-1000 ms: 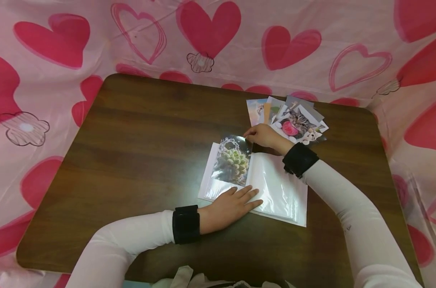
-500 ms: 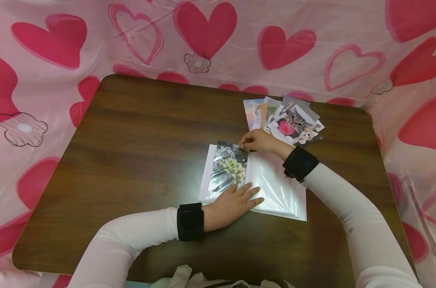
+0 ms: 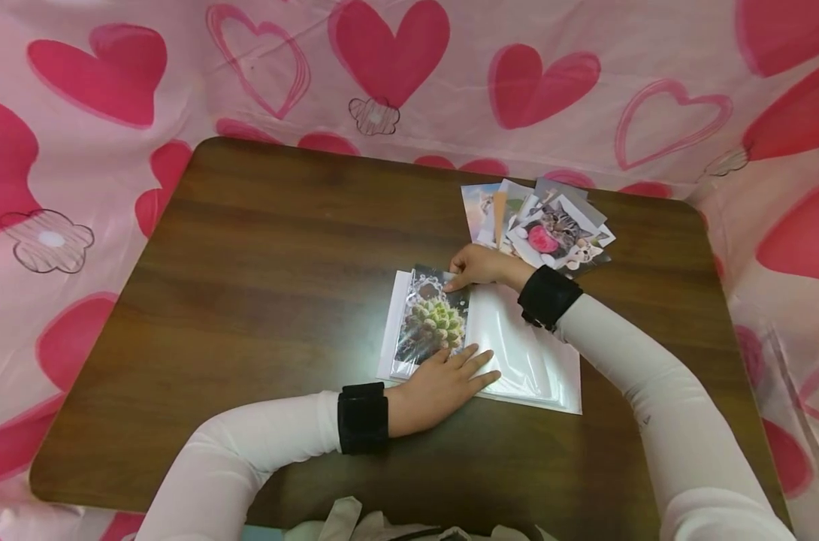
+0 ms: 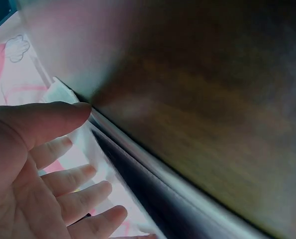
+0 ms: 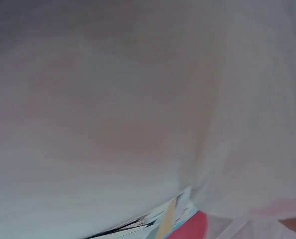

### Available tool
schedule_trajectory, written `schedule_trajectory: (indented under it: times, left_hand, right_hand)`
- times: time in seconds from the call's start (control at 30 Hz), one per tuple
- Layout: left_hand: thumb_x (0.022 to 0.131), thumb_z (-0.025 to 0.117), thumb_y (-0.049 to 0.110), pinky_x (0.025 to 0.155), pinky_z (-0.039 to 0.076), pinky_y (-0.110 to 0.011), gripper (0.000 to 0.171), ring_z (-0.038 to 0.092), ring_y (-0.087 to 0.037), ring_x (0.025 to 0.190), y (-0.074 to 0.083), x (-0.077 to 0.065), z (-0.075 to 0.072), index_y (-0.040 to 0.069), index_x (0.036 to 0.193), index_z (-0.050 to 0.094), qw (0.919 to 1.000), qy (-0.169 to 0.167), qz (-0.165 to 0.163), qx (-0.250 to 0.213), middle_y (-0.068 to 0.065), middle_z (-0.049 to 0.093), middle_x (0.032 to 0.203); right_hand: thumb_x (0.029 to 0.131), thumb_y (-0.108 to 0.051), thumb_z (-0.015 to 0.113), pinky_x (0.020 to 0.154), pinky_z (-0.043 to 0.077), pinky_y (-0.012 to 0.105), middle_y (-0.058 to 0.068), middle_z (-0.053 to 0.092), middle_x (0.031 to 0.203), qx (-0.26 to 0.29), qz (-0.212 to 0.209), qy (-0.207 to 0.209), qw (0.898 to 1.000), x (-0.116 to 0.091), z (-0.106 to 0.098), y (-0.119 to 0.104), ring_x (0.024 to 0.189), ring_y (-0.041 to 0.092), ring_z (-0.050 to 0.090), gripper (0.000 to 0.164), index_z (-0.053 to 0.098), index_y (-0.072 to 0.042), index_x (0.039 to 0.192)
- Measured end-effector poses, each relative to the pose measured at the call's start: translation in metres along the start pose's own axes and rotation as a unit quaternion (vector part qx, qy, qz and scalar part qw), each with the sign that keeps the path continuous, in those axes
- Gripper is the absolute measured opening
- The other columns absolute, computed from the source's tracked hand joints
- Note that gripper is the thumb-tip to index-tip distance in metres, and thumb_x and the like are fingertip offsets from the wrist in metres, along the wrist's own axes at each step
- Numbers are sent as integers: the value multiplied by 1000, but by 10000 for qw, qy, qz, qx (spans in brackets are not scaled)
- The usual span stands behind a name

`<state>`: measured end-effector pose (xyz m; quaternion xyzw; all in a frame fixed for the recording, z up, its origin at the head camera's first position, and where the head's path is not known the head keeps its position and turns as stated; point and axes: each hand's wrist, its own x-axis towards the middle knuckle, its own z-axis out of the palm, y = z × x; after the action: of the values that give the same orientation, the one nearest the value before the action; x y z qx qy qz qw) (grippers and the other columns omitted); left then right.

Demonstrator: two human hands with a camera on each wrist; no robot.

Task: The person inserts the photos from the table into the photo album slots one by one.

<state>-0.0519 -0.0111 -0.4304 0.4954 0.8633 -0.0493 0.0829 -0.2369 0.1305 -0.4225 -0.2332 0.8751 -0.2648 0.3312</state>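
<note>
A photo album (image 3: pixel 521 353) lies spread on the table with clear glossy pockets. On its left page is a photo (image 3: pixel 436 319) of a green succulent, its lower part inside the pocket and its top edge at the pocket's upper end. My left hand (image 3: pixel 436 387) rests on the lower part of the album, fingers straight and spread. In the left wrist view, the fingers of that left hand (image 4: pixel 53 169) lie over the album's edge (image 4: pixel 152 174). My right hand (image 3: pixel 480 267) pinches the photo near its top right corner, thumb over its front. The right wrist view shows mostly a blurred pale page (image 5: pixel 113 124).
A fanned pile of loose photos (image 3: pixel 545 229), with a cat picture on top, lies just behind my right hand. The brown wooden table (image 3: pixel 261 248) extends left and right. A pink heart-patterned cloth (image 3: pixel 450 98) hangs behind it.
The succulent photo has slid down into the left page's pocket, toward my left hand. My right hand has come down with it, and its thumb now lies on the photo's front.
</note>
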Motion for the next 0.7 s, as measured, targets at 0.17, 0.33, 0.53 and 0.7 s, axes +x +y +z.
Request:
schedule_trajectory:
  times: [0.17,0.33,0.53,0.7]
  left_hand:
    - [97,53,22,105,40,-40,61,20,-24,142,-2,-1,-1,21,152,27,10000,-24,-2,-22,-6,25,158]
    - [96,55,20,106,39,-41,62,21,-25,142,-3,-2,-2,21,152,27,10000,7,10,-94,-6,25,158]
    - [96,56,17,93,50,-48,67,28,-35,138,-5,-4,0,26,153,23,9997,61,-169,-149,-5,21,159]
    - [95,58,24,83,54,-53,74,31,-45,133,-4,-7,3,31,154,15,9958,79,-707,-579,-8,12,161]
  right_hand:
    - [84,-19,71,55,36,26,4,65,68,6,-162,-241,9996,5,-1,-1,56,11,44,22,74,1,76]
    - [88,-24,66,56,35,26,2,66,68,104,-625,-596,9962,7,-3,3,54,10,41,25,77,-3,81]
    - [89,-18,66,57,33,28,-1,49,57,-459,-317,-388,9977,2,-4,-5,52,10,37,27,71,2,72]
    - [82,-25,73,57,36,28,-1,54,59,-843,-8,145,9963,-2,-4,-2,56,13,44,30,66,-2,64]
